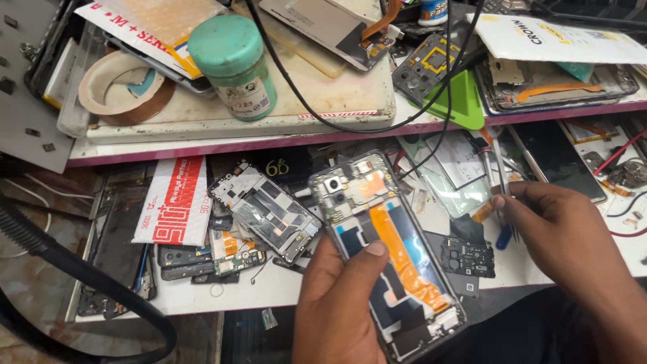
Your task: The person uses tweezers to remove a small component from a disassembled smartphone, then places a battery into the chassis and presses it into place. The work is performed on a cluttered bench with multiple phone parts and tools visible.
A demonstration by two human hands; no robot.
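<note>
My left hand holds an opened phone with its back off, thumb resting on the dark plate beside an orange flex ribbon. The circuit board and camera parts show at the phone's top end. My right hand is to the right of the phone, fingers pinched around thin metal tweezers that point up and away. A blue-handled tool lies under that hand.
A bare phone frame, a small circuit board and a red-and-white packet lie on the white bench. The raised shelf carries a green-lidded jar, a tape roll, a green pick. Black cable crosses lower left.
</note>
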